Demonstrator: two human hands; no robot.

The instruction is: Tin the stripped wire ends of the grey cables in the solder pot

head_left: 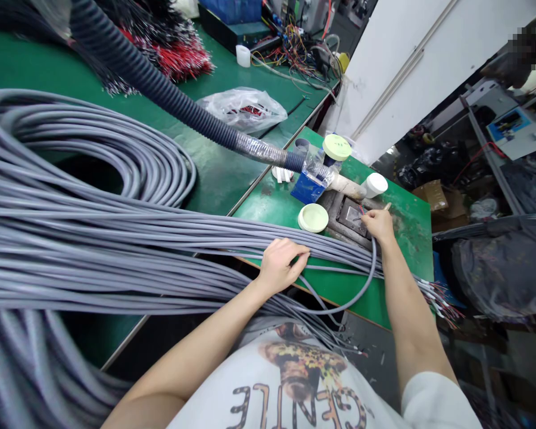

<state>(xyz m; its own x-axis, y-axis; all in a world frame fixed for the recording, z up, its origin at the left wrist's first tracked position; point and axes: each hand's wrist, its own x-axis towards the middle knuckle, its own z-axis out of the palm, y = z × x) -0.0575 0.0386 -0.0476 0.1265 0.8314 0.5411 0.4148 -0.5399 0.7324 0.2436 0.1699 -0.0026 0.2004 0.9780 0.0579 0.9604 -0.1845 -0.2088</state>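
A grey cable [375, 257] is held near its end in my right hand [379, 226], its thin coloured wires sticking out over a small metal-topped solder pot [354, 218]. From that hand the cable loops down and back to the left. My left hand [280, 265] lies at the near edge of a long bundle of grey cables [232, 232], with its fingers bent and thumb and forefinger tips pinched together. Whatever is between those tips, if anything, cannot be made out. A pale round lid-like dish [313, 218] sits beyond the bundle, left of the pot.
A ribbed black hose [161, 83] crosses overhead to a pale nozzle [348, 186] beside the pot. White and green-lidded jars [336, 146] and a blue box [307, 187] stand nearby. Coiled grey cable [93, 131] covers the left. A plastic bag [245, 108] lies behind.
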